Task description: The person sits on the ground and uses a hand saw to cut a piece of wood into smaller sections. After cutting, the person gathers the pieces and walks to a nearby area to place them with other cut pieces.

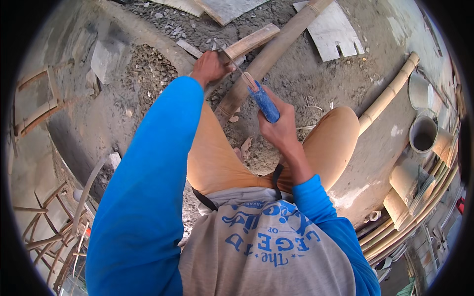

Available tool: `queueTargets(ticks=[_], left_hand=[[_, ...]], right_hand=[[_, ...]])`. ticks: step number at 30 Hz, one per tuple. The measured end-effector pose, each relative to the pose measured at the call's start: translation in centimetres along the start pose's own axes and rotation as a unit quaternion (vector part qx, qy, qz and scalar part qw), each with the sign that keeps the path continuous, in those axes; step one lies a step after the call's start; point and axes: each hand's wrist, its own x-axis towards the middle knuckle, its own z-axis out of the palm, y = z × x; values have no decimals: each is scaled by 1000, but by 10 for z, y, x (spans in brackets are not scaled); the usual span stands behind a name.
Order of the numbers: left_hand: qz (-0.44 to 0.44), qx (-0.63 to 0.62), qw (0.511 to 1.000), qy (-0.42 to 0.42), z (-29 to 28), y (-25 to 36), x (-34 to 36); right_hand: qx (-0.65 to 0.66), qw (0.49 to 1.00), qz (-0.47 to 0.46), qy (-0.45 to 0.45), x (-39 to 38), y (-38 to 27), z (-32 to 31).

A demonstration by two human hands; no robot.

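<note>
My right hand point(280, 121) is closed round the blue handle of a hand saw point(265, 102). The thin blade, seen nearly edge-on, runs up and left toward a wooden board point(254, 40). My left hand point(211, 67) is closed on the near end of that board, close beside the blade. Part of the board's end is hidden under the fingers. Beneath the saw and against the board, a thick bamboo pole point(269, 58) lies slantwise on the ground between my knees. Whether the teeth touch the wood cannot be made out.
A notched grey panel point(333, 32) lies at the far right of the pole. Gravel point(150, 69) is heaped to the left. On the right are a second bamboo pole point(390, 91), a bucket point(423, 134) and bundled bamboo lengths point(419, 217). A wooden frame point(37, 101) stands far left.
</note>
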Motion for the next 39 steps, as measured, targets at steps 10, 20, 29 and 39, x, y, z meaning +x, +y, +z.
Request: queueTargets(ticks=[10, 20, 29, 39], left_hand=[[-16, -8, 1000, 12, -8, 7, -1], [-14, -1, 1000, 3, -6, 5, -2], [-38, -27, 999, 6, -12, -4, -11], [-44, -25, 999, -16, -4, -8, -13]], right_hand=[[54, 993, 104, -33, -67, -23, -51], [12, 997, 64, -42, 31, -9, 2], [15, 995, 68, -69, -19, -28, -42], [22, 993, 89, -78, -27, -32, -50]])
